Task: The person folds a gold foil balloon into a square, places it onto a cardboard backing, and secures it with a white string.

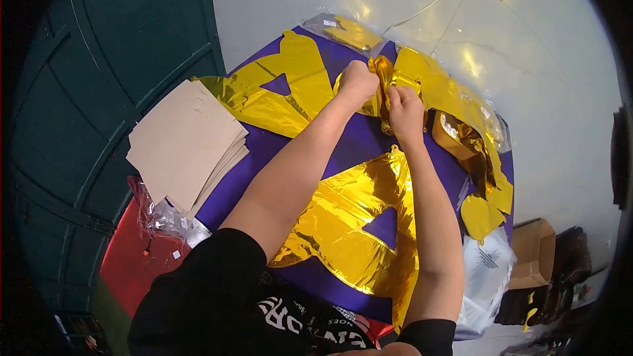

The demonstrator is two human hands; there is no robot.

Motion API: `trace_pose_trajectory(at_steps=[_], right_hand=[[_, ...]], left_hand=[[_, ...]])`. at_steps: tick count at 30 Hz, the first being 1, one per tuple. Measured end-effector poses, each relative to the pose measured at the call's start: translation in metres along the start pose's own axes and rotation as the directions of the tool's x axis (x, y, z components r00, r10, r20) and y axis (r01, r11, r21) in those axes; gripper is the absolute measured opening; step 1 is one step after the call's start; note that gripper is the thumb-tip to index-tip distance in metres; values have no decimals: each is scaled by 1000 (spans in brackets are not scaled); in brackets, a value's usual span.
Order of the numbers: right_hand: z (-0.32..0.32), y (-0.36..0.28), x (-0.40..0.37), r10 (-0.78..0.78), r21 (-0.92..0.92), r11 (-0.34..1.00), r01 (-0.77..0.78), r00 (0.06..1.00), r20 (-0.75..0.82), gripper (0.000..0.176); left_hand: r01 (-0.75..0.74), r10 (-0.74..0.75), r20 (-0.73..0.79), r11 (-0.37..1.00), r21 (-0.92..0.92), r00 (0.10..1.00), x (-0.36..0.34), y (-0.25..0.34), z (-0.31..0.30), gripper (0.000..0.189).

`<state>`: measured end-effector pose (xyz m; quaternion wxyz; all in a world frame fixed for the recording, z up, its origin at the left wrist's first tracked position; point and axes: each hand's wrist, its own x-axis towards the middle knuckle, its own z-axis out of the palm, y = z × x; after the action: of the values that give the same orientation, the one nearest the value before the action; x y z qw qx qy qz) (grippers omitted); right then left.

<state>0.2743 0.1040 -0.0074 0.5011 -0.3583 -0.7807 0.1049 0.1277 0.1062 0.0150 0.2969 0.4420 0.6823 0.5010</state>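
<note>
Both my hands are at the far part of the purple-covered table, closed on a bunched gold foil balloon (pixel 382 79). My left hand (pixel 359 84) grips its left side in a fist. Just to the right and slightly lower, my right hand (pixel 405 112) pinches the foil's other side. Under my forearms lies a flat, shiny gold foil balloon (pixel 336 247) with a triangular hole. Another flat foil balloon (pixel 303 66), with a similar hole, is spread out beyond my left arm. My fingertips are partly hidden by the foil.
A stack of cardboard sheets (pixel 184 135) sits at the left. More gold foil (pixel 448 92) drapes along the right side around an open yellow box (pixel 455 142). A packaged foil piece (pixel 346 31) lies by the wall. A cardboard box (pixel 533 254) stands at the lower right.
</note>
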Motion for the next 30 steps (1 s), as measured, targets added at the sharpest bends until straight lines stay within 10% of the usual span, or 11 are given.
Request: trace_pose_trajectory(at_steps=[21, 30], right_hand=[[9, 5, -8, -145, -207, 969, 134, 989, -35, 14], [7, 17, -3, 220, 9, 975, -221, 960, -172, 28]], left_hand=[[-210, 213, -3, 967, 148, 977, -15, 1, -2, 29], [-276, 277, 9, 954, 114, 961, -9, -2, -5, 31]])
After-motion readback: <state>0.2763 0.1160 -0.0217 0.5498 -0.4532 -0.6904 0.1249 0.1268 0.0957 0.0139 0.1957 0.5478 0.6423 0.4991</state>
